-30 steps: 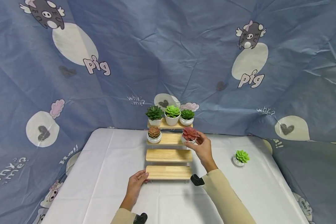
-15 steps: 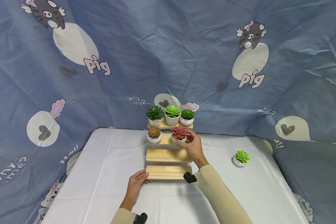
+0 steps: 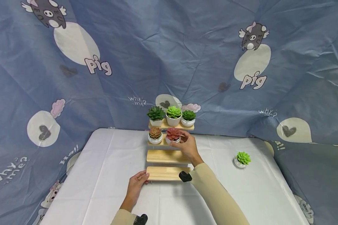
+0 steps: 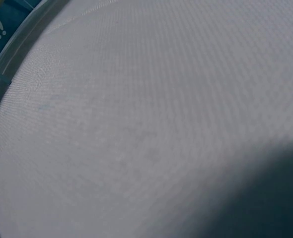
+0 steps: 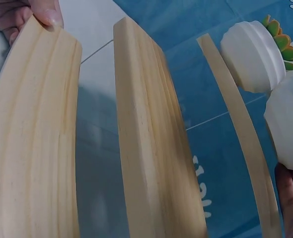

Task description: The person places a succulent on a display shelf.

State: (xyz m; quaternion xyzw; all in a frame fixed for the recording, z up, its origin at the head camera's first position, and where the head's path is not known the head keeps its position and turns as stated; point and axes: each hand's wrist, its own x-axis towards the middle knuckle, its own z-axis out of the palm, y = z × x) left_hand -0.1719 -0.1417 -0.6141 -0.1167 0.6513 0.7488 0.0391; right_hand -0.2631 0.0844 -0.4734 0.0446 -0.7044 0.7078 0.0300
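Note:
My right hand [image 3: 190, 148] grips a red potted succulent [image 3: 173, 133] by its white pot, at the middle of the second-highest step of a wooden tiered plant stand [image 3: 166, 156]. In the right wrist view this white pot [image 5: 288, 126] is right beside the white pot of the brown succulent [image 5: 253, 55]; whether it rests on the step I cannot tell. My left hand [image 3: 135, 184] pinches the left end of the lowest step, thumb on top. In the head view the brown succulent [image 3: 155, 135] sits at that second step's left end. The left wrist view has only cloth and a dark blur.
Along the top step stand a dark green succulent [image 3: 156, 115], a bright green one [image 3: 173, 115] and another green one [image 3: 188, 118]. A light green potted succulent [image 3: 242, 159] sits on the white cloth [image 3: 110, 162] at right. Blue patterned fabric [image 3: 169, 56] hangs behind.
My right hand has slid the red succulent leftward, from the right end of the second-highest step to its middle. The left hand has stayed at the lowest step.

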